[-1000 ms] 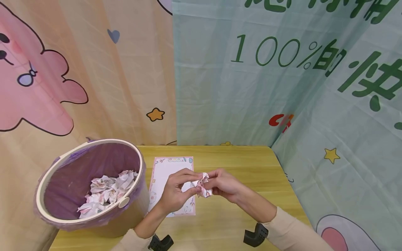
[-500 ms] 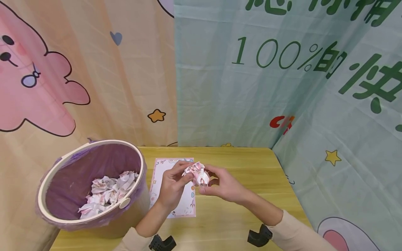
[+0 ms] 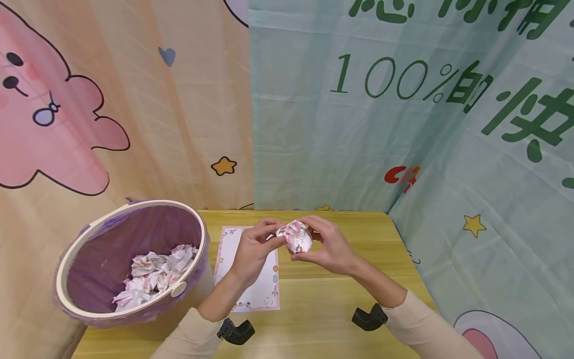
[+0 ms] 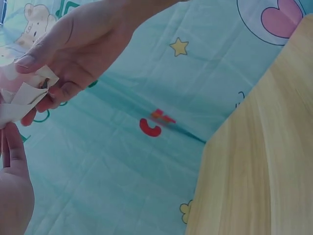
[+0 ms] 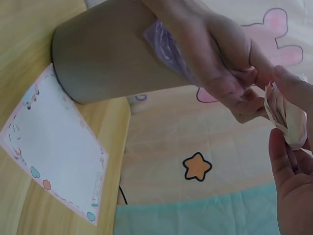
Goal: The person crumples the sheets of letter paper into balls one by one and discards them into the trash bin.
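Observation:
Between both hands, raised over the table, is a crumpled ball of white paper (image 3: 296, 236) with pink print. My left hand (image 3: 257, 249) pinches its left side between thumb and fingers. From the right, my right hand (image 3: 331, 248) grips it with the thumb below and fingers above. In the left wrist view the paper ball (image 4: 24, 98) shows folded edges at the picture's left border. The right wrist view shows the same paper ball (image 5: 288, 115) held by fingertips from both sides. A flat sheet of paper (image 3: 255, 286) with a pink decorated border lies on the table below, partly covered by the left hand.
At the left stands a bin (image 3: 130, 207) with a pale rim and a purple plastic liner. Several crumpled papers (image 3: 152, 271) lie inside it. The wooden table (image 3: 323, 319) reaches back to printed curtains (image 3: 314, 149) behind and at the sides.
The paper ball has been turned and squeezed between the fingers. Both hands have risen in the head view, and the ball has shifted slightly right. The flat sheet and bin stay put.

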### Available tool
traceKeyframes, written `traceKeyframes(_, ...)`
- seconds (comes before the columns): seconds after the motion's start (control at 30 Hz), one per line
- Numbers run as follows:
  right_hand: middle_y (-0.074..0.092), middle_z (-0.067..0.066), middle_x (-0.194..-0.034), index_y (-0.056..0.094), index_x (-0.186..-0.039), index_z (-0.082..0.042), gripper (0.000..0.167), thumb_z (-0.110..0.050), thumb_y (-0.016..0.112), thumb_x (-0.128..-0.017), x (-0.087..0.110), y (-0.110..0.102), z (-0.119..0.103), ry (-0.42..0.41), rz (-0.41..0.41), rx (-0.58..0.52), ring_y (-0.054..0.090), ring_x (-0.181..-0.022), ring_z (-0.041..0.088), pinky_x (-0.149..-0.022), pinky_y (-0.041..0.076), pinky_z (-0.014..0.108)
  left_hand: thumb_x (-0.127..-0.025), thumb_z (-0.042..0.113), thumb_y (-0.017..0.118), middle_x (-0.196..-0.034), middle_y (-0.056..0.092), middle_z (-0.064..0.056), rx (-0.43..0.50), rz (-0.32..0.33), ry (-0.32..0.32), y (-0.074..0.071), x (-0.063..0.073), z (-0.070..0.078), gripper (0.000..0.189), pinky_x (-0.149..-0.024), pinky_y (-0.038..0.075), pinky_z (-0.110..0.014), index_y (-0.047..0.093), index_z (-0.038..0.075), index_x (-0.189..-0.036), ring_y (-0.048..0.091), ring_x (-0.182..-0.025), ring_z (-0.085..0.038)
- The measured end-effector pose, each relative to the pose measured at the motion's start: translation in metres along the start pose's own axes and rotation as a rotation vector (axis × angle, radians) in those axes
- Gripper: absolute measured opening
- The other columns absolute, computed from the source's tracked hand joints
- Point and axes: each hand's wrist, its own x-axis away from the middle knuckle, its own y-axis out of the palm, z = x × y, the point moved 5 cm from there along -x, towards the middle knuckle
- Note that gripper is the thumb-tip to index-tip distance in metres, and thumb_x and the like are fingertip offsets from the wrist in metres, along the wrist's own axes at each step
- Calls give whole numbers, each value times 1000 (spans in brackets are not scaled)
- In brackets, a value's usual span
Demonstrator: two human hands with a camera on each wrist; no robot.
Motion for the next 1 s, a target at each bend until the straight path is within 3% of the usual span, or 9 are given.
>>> traceKeyframes(0.17, 64, 4, -104, 69, -124, -2, 56, -8, 95, -75, -7, -10, -1, -63, 7, 40, 60, -81, 17, -68, 60, 28, -92, 6, 79, -122, 63, -8, -33, -32, -10, 1, -7, 2, 25, -86, 56, -25, 77, -3, -115, 57, -114, -23)
traceKeyframes(0.27, 60, 2, -96, 69, -122, 0, 55, -8, 95, -74, -12, -14, -1, -57, -15, 41, 56, -77, 16, -65, 58, 27, -91, 5, 79, -118, 65, -5, -61, -39, -13, 1, -12, 3, 26, -81, 55, -22, 75, -7, -114, 57, -103, -20)
traceKeyframes(0.47, 63, 3, -103, 66, -129, 2, 57, -9, 91, -80, -19, -18, 1, 21, -73, -8, 55, -78, 18, -66, 58, 26, -91, -2, 77, -114, 67, -5, -106, -38, 10, -2, -20, 7, 34, -79, 54, -22, 65, -21, -115, 57, -97, -19)
traceKeyframes(0.6, 65, 5, -105, 69, -124, 0, 48, -4, 90, -80, -24, -20, 4, 87, -105, -100, 58, -79, 22, -67, 57, 28, -90, -5, 77, -111, 67, -5, -104, -52, 28, -1, -22, 9, 31, -80, 55, -23, 66, -20, -115, 58, -98, -20)
traceKeyframes(0.77, 64, 12, -96, 69, -93, -5, 23, 0, 88, -81, -29, -24, 8, 223, -113, -262, 61, -70, 22, -58, 54, 27, -88, -8, 77, -101, 66, -5, -65, -130, 54, 4, -24, 13, 26, -81, 58, -26, 74, -10, -113, 61, -97, -20)
traceKeyframes(0.83, 63, 15, -92, 64, -84, -4, 21, 1, 84, -84, -31, -23, 12, 280, -109, -360, 63, -66, 21, -55, 51, 26, -88, -6, 78, -98, 65, -4, -55, -145, 50, 6, -26, 14, 25, -80, 58, -26, 76, -5, -113, 61, -95, -20)
traceKeyframes(1.0, 63, 16, -91, 65, -79, -4, 18, 5, 74, -92, -34, -19, 19, 381, -94, -608, 65, -65, 17, -54, 50, 24, -90, 1, 79, -98, 63, -5, -61, -126, 13, 6, -29, 15, 32, -81, 58, -25, 71, -11, -118, 60, -94, -19)
